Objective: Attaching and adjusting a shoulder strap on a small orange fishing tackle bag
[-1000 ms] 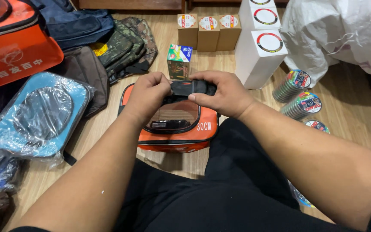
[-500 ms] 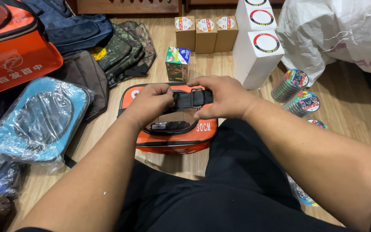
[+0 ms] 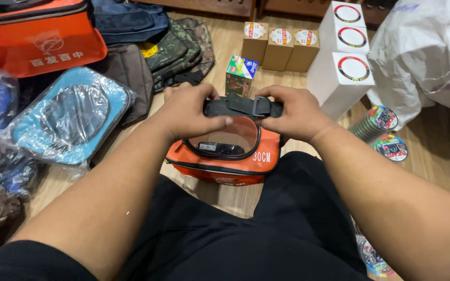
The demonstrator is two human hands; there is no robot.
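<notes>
Big crinkled white plastic sack (image 3: pixel 433 57) slumps at the far right on the wooden floor (image 3: pixel 433 151); opposite it a stiff orange fabric bag (image 3: pixel 37 36) and a glossy blue pouch in clear wrap (image 3: pixel 69 117). Next down, smooth white cartons (image 3: pixel 347 57), square-edged, then three small brown cardboard boxes (image 3: pixel 279 47) in a row.

Centre stage: the rounded orange case (image 3: pixel 225 153), black-trimmed, with a clear oval window on top, sitting on the floor against the person's black-clad knees. Above it the flat black webbing strap (image 3: pixel 243 106) with its hard plastic buckle runs left to right, long axis crosswise to the viewer.

Left hand (image 3: pixel 188 109) is closed around the strap's left end, thumb pressed along it; right hand (image 3: pixel 295 112) is clamped on the right end beside the buckle. Compared with half a second ago, the strap has come up higher off the case, and the window now shows plainly beneath it.
</notes>
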